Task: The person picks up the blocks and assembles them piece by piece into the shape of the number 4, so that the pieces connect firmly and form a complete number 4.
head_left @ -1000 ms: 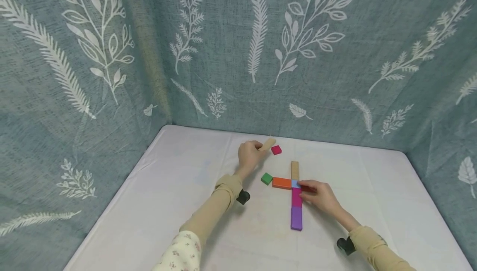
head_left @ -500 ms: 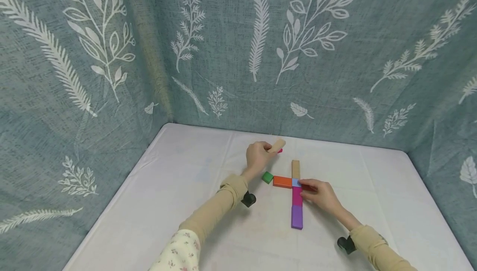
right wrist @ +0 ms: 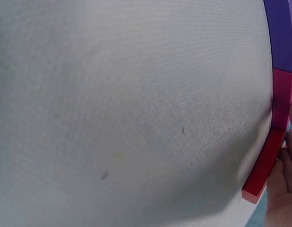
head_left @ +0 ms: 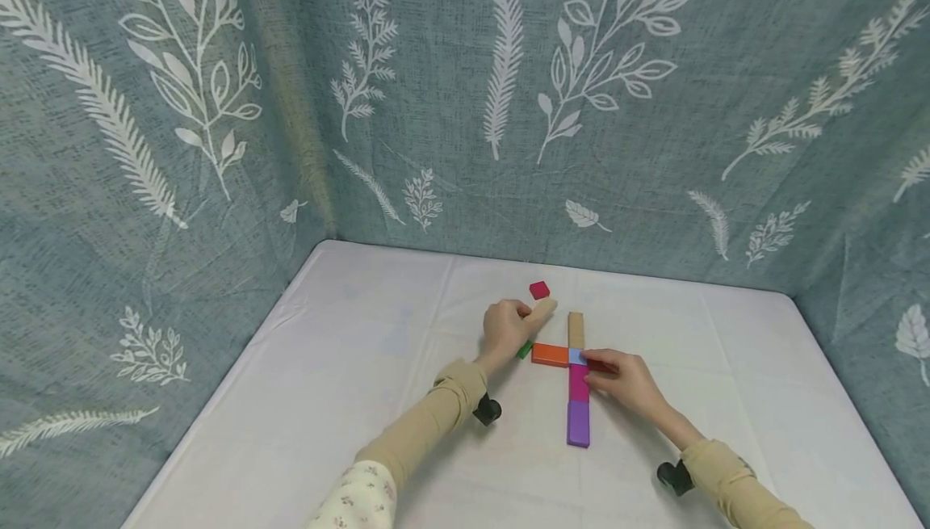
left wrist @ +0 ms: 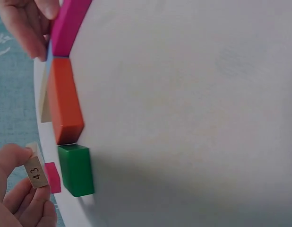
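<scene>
My left hand [head_left: 503, 325] pinches a plain wooden block [left wrist: 35, 171] between thumb and fingers, above the table. Its end, marked "43", faces the left wrist camera. Close by lie a green block [left wrist: 76, 170] and a small pinkish-red block [head_left: 539, 290]. My right hand [head_left: 623, 382] grips a red block [right wrist: 265, 165] with thumb and fingers on either side. That block meets a light-blue block [head_left: 576, 356], which the index fingertip touches. The thumb is against a magenta block [head_left: 578, 384]. An orange block [head_left: 550, 354] adjoins the blue one on the left.
A tan wooden block [head_left: 576, 330] extends behind the blue one, and a purple block [head_left: 578, 424] finishes the row's near end. A white cloth [head_left: 305, 375] covers the table. Patterned teal curtains [head_left: 450, 109] hang behind and at both sides.
My left hand carries the wooden block rightward, then nearer to me, so the pinkish-red block shows again and the green block is partly covered. My right hand keeps its place.
</scene>
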A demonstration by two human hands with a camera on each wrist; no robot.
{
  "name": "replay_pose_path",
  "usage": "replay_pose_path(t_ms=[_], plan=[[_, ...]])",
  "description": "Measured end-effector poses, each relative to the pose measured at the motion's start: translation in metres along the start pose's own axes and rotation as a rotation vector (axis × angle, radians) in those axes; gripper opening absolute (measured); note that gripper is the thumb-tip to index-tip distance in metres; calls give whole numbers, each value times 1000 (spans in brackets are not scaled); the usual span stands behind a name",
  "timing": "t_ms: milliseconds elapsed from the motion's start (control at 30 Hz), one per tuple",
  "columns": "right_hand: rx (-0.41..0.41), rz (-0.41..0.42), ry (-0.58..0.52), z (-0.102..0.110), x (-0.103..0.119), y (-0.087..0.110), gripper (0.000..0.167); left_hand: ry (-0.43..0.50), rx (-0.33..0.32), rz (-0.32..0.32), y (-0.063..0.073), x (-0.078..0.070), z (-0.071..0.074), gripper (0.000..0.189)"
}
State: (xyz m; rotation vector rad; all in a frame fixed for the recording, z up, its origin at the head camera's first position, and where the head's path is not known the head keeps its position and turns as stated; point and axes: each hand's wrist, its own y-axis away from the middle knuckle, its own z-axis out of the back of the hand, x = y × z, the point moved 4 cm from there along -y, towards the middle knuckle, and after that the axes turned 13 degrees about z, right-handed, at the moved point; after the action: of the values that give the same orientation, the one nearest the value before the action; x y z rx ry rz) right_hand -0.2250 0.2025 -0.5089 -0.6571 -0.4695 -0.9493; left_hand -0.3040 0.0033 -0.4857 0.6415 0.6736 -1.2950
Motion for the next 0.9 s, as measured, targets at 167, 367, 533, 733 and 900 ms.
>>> replay_pose_path(t_ms=[167, 367, 533, 733, 900], plan=[[-8, 5, 0, 0, 1, 0, 38, -3, 14, 37, 0, 7, -4, 21], [-13, 5, 0, 0, 1, 0, 38, 2, 35, 49, 4, 13, -7, 21], [-13, 11, -4, 0, 1, 0, 38, -18, 34, 43, 5, 13, -8, 21], [-10, 3, -2, 1, 2, -1, 38, -44, 31, 49, 6, 13, -7, 20], [-16, 1, -10, 1, 1, 0, 38, -46, 37, 59, 7, 14, -7, 20]])
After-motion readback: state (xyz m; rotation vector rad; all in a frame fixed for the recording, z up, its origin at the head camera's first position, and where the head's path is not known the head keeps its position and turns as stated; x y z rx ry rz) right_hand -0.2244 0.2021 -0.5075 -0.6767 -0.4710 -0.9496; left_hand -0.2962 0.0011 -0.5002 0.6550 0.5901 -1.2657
